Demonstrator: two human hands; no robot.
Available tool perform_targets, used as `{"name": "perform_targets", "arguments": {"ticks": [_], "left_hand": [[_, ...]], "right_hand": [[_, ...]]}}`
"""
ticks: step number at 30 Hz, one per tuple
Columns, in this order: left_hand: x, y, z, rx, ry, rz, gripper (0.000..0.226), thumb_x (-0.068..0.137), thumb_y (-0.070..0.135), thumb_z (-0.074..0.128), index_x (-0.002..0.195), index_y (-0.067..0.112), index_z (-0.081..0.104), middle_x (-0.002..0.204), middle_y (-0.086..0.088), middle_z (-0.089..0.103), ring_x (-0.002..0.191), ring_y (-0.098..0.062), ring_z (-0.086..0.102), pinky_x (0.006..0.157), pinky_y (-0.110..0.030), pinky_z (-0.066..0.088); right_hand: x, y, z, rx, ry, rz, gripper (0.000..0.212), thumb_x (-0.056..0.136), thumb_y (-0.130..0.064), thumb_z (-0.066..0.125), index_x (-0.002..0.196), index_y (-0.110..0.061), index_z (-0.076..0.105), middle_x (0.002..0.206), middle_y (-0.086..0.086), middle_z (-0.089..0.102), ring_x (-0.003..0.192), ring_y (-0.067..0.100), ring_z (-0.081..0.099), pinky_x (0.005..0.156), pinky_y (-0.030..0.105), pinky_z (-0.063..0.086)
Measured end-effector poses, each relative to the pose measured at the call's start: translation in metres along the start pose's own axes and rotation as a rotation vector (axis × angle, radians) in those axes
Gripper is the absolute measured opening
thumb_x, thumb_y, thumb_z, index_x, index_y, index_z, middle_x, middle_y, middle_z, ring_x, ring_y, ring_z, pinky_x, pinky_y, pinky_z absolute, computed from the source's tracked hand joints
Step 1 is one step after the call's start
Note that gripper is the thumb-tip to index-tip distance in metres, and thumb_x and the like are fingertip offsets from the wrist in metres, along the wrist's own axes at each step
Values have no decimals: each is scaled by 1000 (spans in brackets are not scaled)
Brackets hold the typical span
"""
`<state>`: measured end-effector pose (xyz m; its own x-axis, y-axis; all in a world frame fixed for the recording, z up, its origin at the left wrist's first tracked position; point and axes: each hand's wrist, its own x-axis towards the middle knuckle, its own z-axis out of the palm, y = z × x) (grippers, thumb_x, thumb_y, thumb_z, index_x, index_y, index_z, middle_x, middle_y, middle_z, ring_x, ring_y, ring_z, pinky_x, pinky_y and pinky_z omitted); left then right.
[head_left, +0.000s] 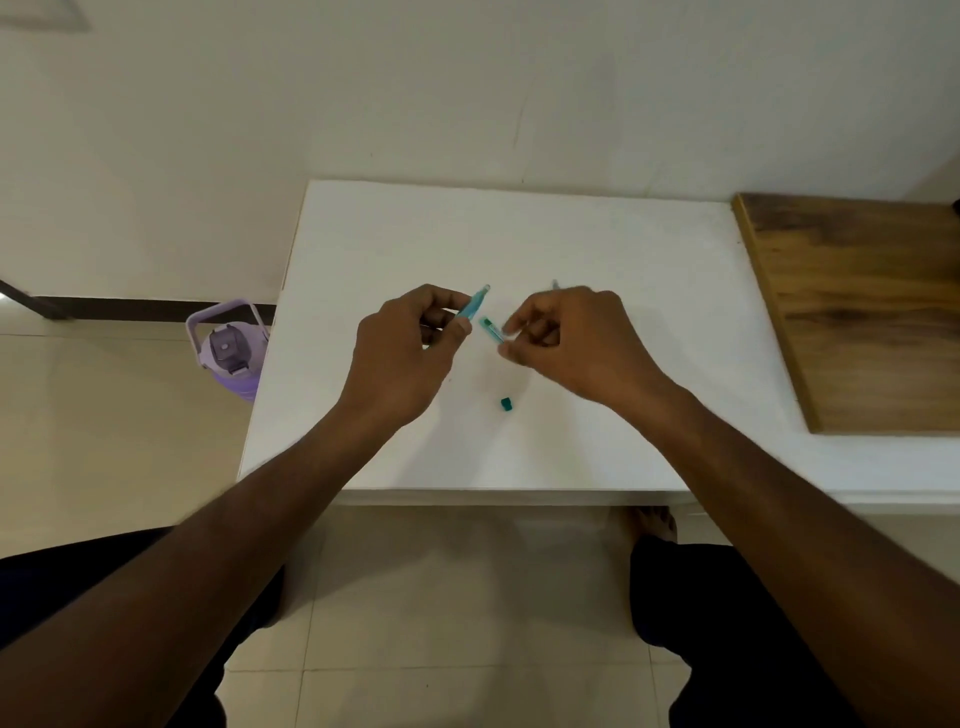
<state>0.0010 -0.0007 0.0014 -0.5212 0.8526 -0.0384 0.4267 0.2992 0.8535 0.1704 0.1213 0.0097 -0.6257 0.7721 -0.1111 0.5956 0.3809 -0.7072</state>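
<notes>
Over the middle of the white worktop (571, 249), the left hand (410, 348) pinches a teal pen barrel (472, 306) and the right hand (566, 343) a second teal piece (492, 330). A wrist's nudge could send the small cap (505, 404), loose nearer the front edge, rolling off.

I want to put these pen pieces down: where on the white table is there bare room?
Bare: the far strip of table by the wall, its left part beyond the left hand, and the near edge below the green cap. Crowded: the middle, where it and the right hand hold pen pieces. The wooden board borders the right.
</notes>
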Motion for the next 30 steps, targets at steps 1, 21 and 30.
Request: {"name": "perform_targets", "arguments": {"ticks": [1, 21, 30], "left_hand": [[2, -1, -1, -17, 17, -38, 19, 101, 31, 70, 120, 31, 73, 94, 16, 73, 81, 8, 66, 62, 0, 45], [2, -26, 7, 298, -35, -166, 32, 82, 46, 87, 100, 24, 72, 78, 15, 71, 68, -6, 68, 67, -16, 49], [-20, -3, 33, 559, -253, 208, 32, 99, 37, 72, 128, 24, 74, 115, 2, 75, 93, -14, 70, 92, -31, 59]], "right_hand": [[-2, 2, 3, -104, -28, -33, 17, 85, -33, 87, 96, -22, 82, 71, -15, 72, 68, -7, 68, 64, 1, 46], [1, 14, 30, -316, 64, -37, 34, 94, -35, 78, 120, -14, 74, 110, 4, 73, 95, 17, 70, 88, 37, 61], [8, 8, 32, -326, 80, 18, 32, 100, -28, 70, 126, -9, 73, 112, 7, 76, 103, 19, 71, 101, 30, 55]]}}
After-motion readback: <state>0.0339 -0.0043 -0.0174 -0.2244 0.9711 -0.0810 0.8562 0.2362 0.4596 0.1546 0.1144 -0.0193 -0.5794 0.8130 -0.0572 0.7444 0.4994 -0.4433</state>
